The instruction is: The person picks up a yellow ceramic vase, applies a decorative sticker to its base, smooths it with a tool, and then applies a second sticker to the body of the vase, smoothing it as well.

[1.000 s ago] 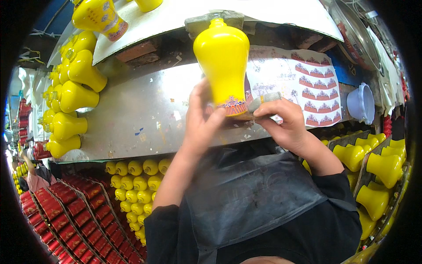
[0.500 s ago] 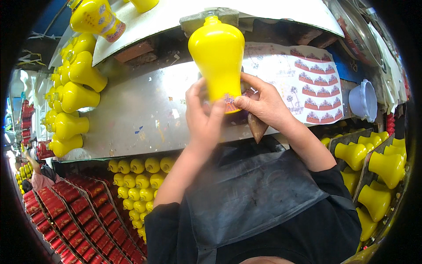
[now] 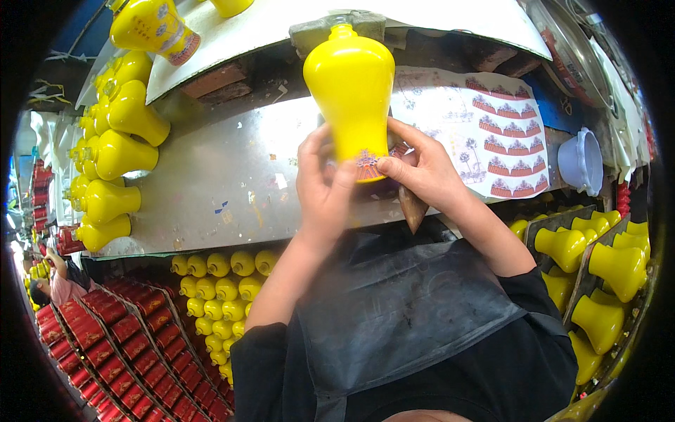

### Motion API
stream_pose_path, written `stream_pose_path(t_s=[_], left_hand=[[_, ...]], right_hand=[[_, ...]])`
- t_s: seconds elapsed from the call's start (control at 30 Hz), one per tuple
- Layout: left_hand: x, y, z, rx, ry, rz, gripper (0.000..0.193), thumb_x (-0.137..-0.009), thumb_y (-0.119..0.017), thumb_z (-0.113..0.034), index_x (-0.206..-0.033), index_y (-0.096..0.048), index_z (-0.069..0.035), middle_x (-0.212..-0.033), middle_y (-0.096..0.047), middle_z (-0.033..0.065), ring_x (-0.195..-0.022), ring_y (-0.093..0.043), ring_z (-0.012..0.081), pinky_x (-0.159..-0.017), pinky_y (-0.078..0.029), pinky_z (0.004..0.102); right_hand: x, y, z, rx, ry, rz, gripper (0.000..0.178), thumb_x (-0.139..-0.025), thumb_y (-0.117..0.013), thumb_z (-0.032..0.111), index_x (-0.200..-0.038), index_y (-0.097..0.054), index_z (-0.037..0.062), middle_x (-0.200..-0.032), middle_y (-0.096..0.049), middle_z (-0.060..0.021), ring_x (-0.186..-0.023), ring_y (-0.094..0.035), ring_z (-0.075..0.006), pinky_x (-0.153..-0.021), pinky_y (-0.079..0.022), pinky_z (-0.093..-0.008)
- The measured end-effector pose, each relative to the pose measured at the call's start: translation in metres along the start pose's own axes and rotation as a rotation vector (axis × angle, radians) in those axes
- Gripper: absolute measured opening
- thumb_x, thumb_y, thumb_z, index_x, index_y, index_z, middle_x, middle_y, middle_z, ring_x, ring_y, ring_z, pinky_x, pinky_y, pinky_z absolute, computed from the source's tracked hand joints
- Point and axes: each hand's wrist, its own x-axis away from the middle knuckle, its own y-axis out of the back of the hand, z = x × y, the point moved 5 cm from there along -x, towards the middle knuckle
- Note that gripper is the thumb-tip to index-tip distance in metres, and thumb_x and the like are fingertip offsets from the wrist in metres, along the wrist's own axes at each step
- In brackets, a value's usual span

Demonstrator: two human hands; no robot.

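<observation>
A glossy yellow bottle [image 3: 349, 77] lies in front of me with its neck pointing away, by a grey padded block [image 3: 308, 41]. At its near end, around the base, is a patterned red and purple decal [image 3: 367, 164]. My left hand [image 3: 323, 179] closes on the left side of the base, its thumb on the near edge. From the right, my right hand [image 3: 427, 169] grips the base with its thumb on the decal. A brown pointed flat piece [image 3: 413, 209] sticks out below the right hand; whether that hand holds it is hidden.
A decal sheet [image 3: 503, 141] lies right of the bottle, near a pale blue tub [image 3: 580, 162]. Yellow bottles [image 3: 126, 155] line the table's left side; a decorated bottle [image 3: 155, 32] is at upper left. Racks of yellow bottles [image 3: 598, 320] and red cylinders [image 3: 116, 344] flank me.
The bottle has turned slightly in my hands, so more of the decal shows. My right thumb stays on it. At far left, another person has shifted a little.
</observation>
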Motion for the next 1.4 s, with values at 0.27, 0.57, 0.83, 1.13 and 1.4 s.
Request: stream_pose_path(t_s=[0.27, 0.57, 0.83, 1.13, 1.4], left_hand=[[-0.001, -0.002, -0.002, 0.052, 0.037, 0.013, 0.055, -0.105, -0.057, -0.02, -0.152, -0.035, -0.002, -0.142, -0.049, 0.0131, -0.127, -0.052, 0.0218, -0.113, -0.041, 0.0386], [-0.005, -0.005, -0.003, 0.015, -0.01, 0.001, 0.057, -0.103, -0.06, -0.018, -0.151, -0.033, -0.002, -0.141, -0.048, 0.0135, -0.126, -0.052, 0.0218, -0.113, -0.041, 0.0388], [-0.004, -0.002, -0.003, 0.112, 0.057, 0.019, 0.062, -0.098, -0.063, -0.013, -0.151, -0.034, 0.002, -0.144, -0.046, 0.0195, -0.129, -0.055, 0.0261, -0.106, -0.05, 0.0401], [-0.004, 0.001, -0.001, 0.118, 0.091, 0.04, 0.072, -0.091, -0.07, -0.013, -0.152, -0.032, 0.0, -0.143, -0.047, 0.0169, -0.131, -0.053, 0.0264, -0.106, -0.049, 0.04], [-0.005, 0.006, 0.005, 0.042, 0.093, 0.102, 0.083, -0.088, -0.074, -0.011, -0.156, -0.026, -0.005, -0.147, -0.045, 0.0144, -0.131, -0.051, 0.0255, -0.115, -0.04, 0.0407]], right_hand=[[0.0, -0.002, 0.003, -0.143, -0.039, -0.034, 0.071, -0.09, -0.076, 0.027, -0.15, -0.051, -0.0017, -0.114, -0.069, -0.0147, -0.088, -0.066, -0.0139, -0.081, -0.056, -0.03], [-0.001, -0.004, 0.006, 0.015, 0.035, 0.033, 0.077, -0.096, -0.076, 0.03, -0.155, -0.042, -0.0047, -0.132, -0.062, -0.0125, -0.085, -0.059, -0.0053, -0.074, -0.051, -0.0216], [0.0, -0.008, 0.019, 0.324, 0.076, -0.012, 0.087, -0.088, -0.079, 0.04, -0.153, -0.045, -0.0051, -0.139, -0.061, -0.0254, -0.123, -0.064, -0.0303, -0.105, -0.05, -0.0391], [-0.003, 0.025, 0.031, -0.188, -0.243, -0.035, 0.042, -0.095, -0.064, 0.021, -0.133, -0.065, 0.0012, -0.114, -0.067, -0.0079, -0.104, -0.063, -0.0104, -0.094, -0.051, -0.0284], [0.012, 0.012, 0.074, 0.576, 0.589, -0.133, 0.031, -0.086, -0.078, -0.002, -0.116, -0.07, 0.0022, -0.105, -0.075, -0.0147, -0.092, -0.074, -0.0261, -0.08, -0.06, -0.0326]])
